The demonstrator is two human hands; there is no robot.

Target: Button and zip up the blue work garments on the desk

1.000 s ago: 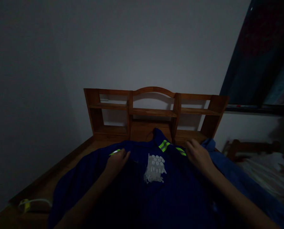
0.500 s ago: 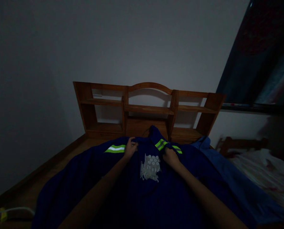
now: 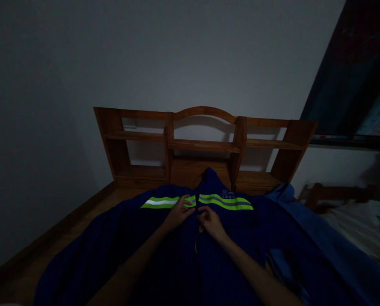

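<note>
A dark blue work jacket (image 3: 173,263) with lime and silver reflective bands lies spread out, its two front edges meeting along the middle. My left hand (image 3: 179,212) is at the left front edge by the band, thumb and fingers closed on the cloth. Just across the seam, my right hand (image 3: 211,223) has curled fingers pinching the right front edge. A small gap separates the hands. Pale lettering (image 3: 228,194) shows above the right band (image 3: 226,201). The fingertips are dim, and I cannot make out small fasteners.
Behind the jacket stands a wooden headboard (image 3: 204,145) with open shelves against a grey wall. A lighter blue garment (image 3: 317,231) lies to the right. Farther right are pale bedding (image 3: 362,225) and a dark window with a curtain (image 3: 346,72).
My right hand has brought the right front panel leftward and over, covering the whitish patch of cloth inside. Its band now lies flat beside the left one. My left hand has moved slightly right and down.
</note>
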